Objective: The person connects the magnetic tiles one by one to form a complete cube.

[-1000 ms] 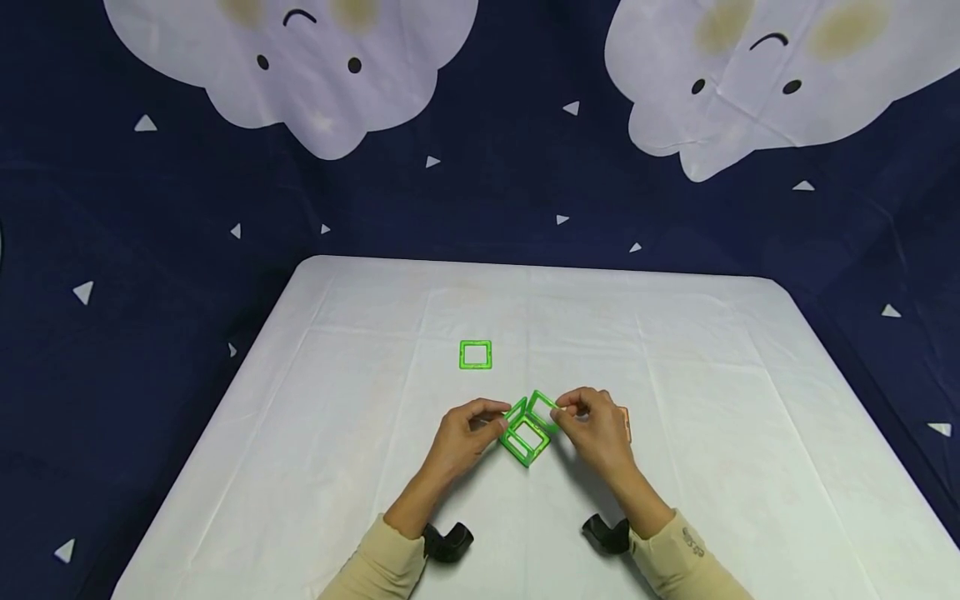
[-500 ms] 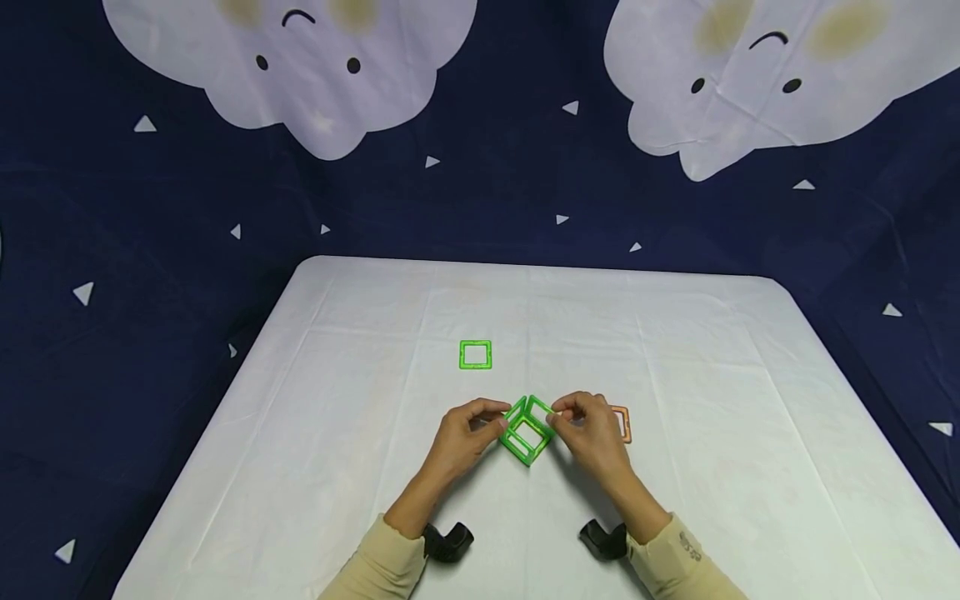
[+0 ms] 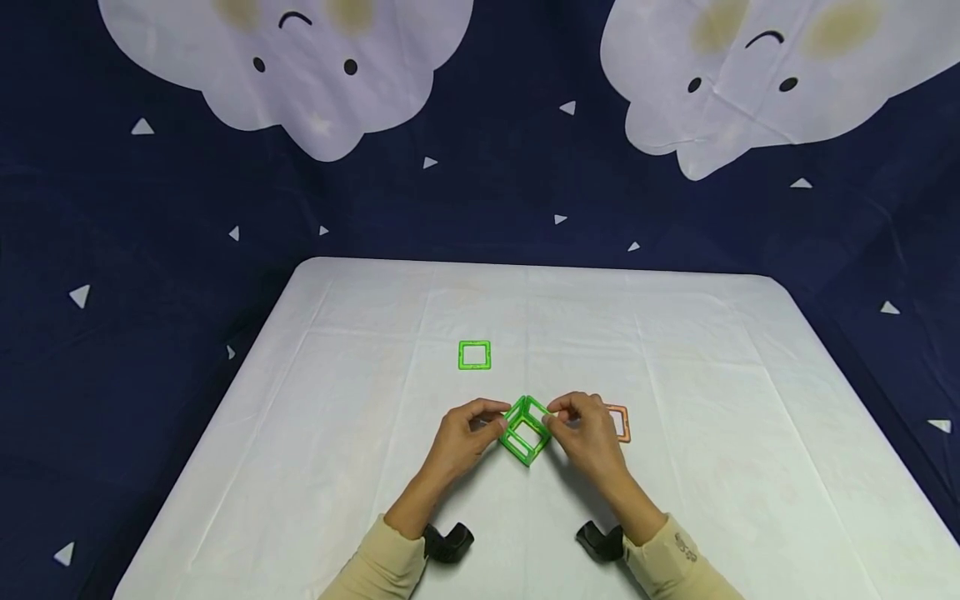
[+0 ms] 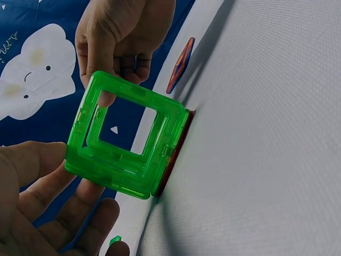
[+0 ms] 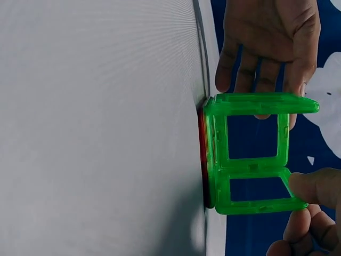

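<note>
A box of green square magnetic tiles (image 3: 528, 461) stands on the table between the hands, its top open. Under its green base runs a red tile's edge (image 4: 177, 152). My left hand (image 3: 462, 440) pinches the left upper corner between thumb and fingertips. With thumb and index finger, my right hand (image 3: 592, 435) pinches the upright tile (image 5: 261, 206) on the right. That tile's back edge meets the neighbouring wall. In the left wrist view, the right fingertips reach behind the near green frame (image 4: 130, 85).
An orange square tile (image 3: 626, 425) lies partly hidden behind the right hand. Farther back, a single green square tile (image 3: 475, 367) lies flat on the white table (image 3: 360, 375). Dark blue cloth with clouds (image 3: 322, 100) hangs beyond the table.
My right hand has moved slightly left, swinging its green tile inward until the gap at the back corner closed. More of the orange tile shows. The left hand has stayed put.
</note>
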